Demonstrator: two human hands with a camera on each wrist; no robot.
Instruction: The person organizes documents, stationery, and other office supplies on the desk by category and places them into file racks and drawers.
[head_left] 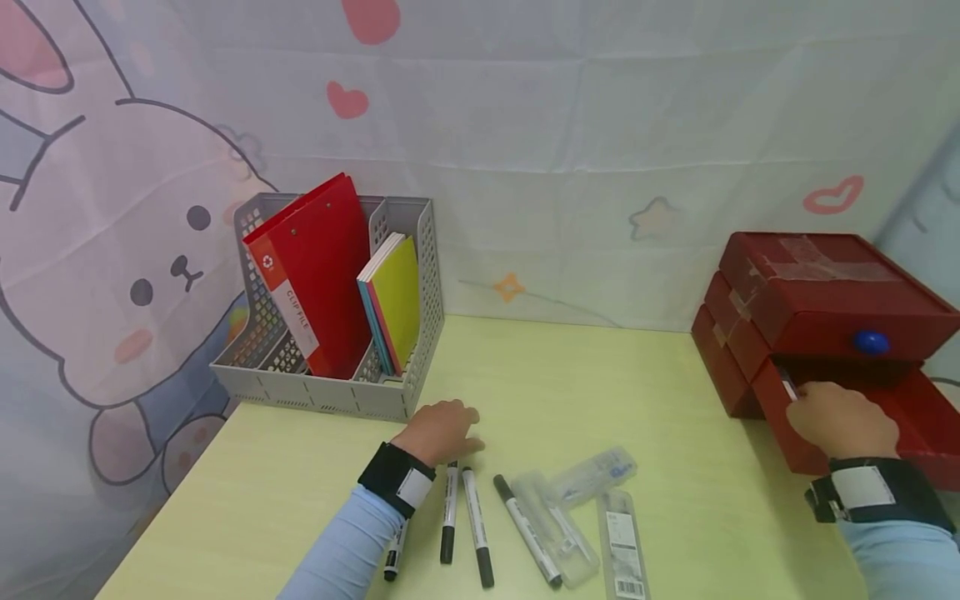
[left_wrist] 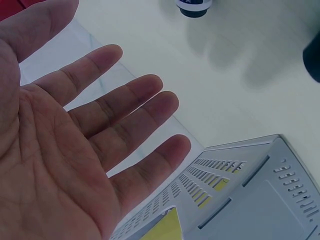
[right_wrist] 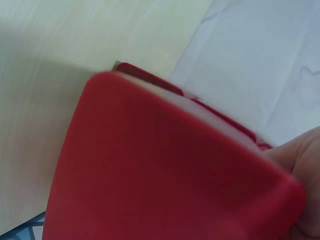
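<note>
Marker (head_left: 788,386) in right hand (head_left: 843,421)

This is an office-like desk or study corner, whether in a home or workplace I cannot tell. The gray file organizer (head_left: 330,395) holds a red clip file (head_left: 322,287) and thin notebooks (head_left: 397,308). Well to its right stands a red drawer unit (head_left: 810,333); in front of it, 4 markers (head_left: 477,525) lie on the pale yellow tabletop (head_left: 562,383). Behind it hangs a rabbit-print cloth (head_left: 510,158).
</note>
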